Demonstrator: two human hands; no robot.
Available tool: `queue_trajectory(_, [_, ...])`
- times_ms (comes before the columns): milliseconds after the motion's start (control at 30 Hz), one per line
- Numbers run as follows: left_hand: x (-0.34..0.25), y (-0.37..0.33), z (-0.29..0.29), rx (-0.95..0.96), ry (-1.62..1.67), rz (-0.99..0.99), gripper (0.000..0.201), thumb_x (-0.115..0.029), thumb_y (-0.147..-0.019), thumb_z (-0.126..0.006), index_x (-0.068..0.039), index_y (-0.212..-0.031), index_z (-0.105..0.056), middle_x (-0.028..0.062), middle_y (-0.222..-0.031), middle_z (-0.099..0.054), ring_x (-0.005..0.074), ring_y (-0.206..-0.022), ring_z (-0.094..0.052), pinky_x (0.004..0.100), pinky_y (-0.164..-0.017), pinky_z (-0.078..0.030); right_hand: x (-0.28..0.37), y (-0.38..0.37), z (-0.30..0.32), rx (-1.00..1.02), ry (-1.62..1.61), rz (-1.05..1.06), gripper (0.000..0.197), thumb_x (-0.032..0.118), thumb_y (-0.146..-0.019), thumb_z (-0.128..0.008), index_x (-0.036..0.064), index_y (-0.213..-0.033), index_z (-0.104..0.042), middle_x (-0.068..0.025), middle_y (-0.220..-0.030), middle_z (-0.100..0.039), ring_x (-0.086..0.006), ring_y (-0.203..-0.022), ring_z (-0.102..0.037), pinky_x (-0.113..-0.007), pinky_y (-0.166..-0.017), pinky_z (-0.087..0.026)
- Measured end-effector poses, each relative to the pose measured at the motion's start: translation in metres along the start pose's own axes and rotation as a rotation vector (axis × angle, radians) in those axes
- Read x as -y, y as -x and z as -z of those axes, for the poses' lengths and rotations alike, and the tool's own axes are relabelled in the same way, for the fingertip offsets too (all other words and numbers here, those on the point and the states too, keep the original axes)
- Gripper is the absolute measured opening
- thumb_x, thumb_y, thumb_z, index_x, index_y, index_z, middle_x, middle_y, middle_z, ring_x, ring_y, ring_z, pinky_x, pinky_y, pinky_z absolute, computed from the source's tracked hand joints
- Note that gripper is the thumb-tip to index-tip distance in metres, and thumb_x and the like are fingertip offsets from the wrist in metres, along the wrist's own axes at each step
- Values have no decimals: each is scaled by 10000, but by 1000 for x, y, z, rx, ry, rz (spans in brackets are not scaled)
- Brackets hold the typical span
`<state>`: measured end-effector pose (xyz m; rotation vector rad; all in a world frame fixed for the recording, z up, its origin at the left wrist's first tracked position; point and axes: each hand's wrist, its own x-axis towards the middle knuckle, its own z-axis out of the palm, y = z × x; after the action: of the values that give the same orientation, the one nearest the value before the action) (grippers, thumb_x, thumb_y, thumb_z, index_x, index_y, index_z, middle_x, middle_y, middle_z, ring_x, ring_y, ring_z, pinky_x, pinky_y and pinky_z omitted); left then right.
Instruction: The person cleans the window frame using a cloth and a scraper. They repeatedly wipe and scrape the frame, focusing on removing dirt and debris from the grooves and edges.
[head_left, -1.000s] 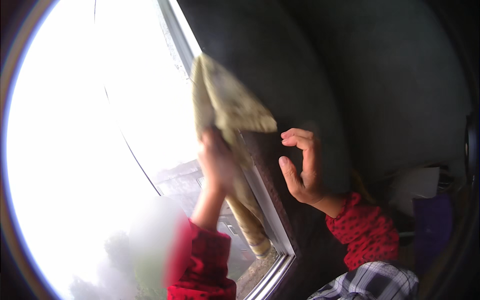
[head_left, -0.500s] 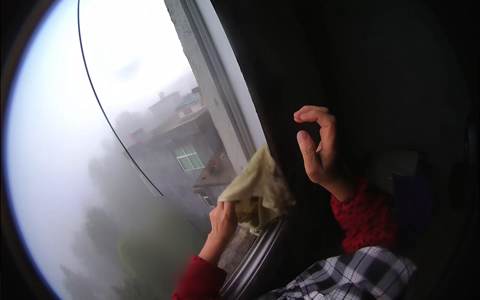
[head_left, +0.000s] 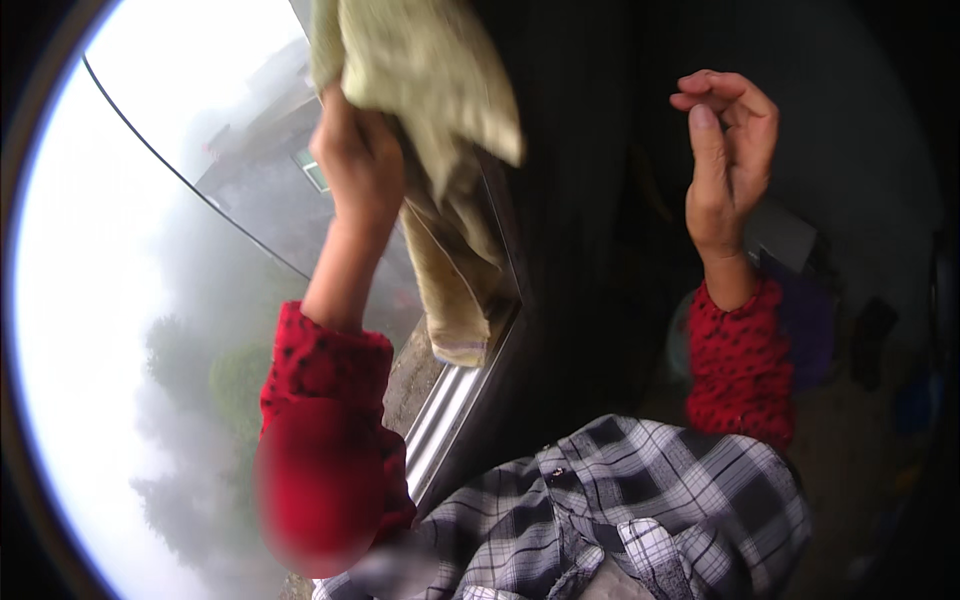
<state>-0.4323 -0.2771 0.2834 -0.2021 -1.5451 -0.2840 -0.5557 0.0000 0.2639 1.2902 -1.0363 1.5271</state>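
Observation:
My left hand [head_left: 362, 165] is raised at the upper left, its fingers closed on a pale yellow-green cloth [head_left: 430, 65]. The cloth is blurred and spreads above and to the right of the hand. A long fold of it hangs down over the window's metal track [head_left: 445, 415]. Off to the right, my right hand [head_left: 738, 150] is held up in the air with curved fingers and the thumb apart from the palm. Nothing is in it, and it touches nothing.
Beyond the open window are fog, trees, a dark cable [head_left: 190, 185] and a grey building [head_left: 265, 155]. Dark indoor space lies to the right, with a purple item [head_left: 808, 325] and a pale box-like thing [head_left: 782, 235] below my right hand.
My left hand has lifted the cloth up from the window track, toward the top of the view. The right hand has moved up and to the right, still holding nothing. The view has shifted.

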Motion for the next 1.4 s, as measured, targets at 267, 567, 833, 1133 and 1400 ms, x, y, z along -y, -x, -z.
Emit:
queue_trajectory(267, [10, 168, 103, 566, -123, 3, 305, 43, -901, -581, 13, -1203, -614, 243, -946, -679, 427, -779, -689, 467, -657, -561, 7, 33, -7, 113, 20, -119, 245, -17, -979, -581, -20, -1219, -529, -96, -1123, -622, -132, -916, -615, -271, -862, -509])
queue_trajectory(567, [-48, 181, 155, 917, -271, 118, 358, -3, -827, -604, -54, -1181, -624, 153, -1009, -660, 341, -721, -683, 433, -595, -561, 83, 67, -52, 634, 60, 144, 323, 104, -838, -707, 63, -1145, -617, -127, -1126, -639, -307, -991, -629, -428, -868, -467])
queue_trajectory(833, [-81, 143, 113, 528, -22, 278, 338, 75, -985, -533, 104, -1319, -573, 218, -993, -696, 282, -801, -704, 341, -704, -553, 76, 115, -119, 591, 256, 180, 225, 197, -922, -632, 190, -1140, -687, -12, -1279, -635, -228, -1278, -548, -426, -1063, -383])
queue_trajectory(1133, [-85, 96, 41, 314, 307, 639, 508, 63, -998, -512, 53, -1499, -428, 212, -995, -651, 218, -733, -597, 317, -705, -518, 23, 31, -145, 495, 452, 468, 189, 167, -920, -639, 115, -1089, -707, -97, -1399, -636, -302, -1400, -489, -489, -1131, -388])
queue_trajectory(1400, [-140, 145, 114, 669, 381, 1166, 410, -13, -1033, -491, 28, -1441, -490, 58, -669, -515, 123, -597, -493, 292, -581, -455, 75, 138, -107, 664, 229, 42, 146, 143, -899, -645, 95, -1037, -645, -128, -1385, -626, -319, -1345, -528, -466, -1041, -449])
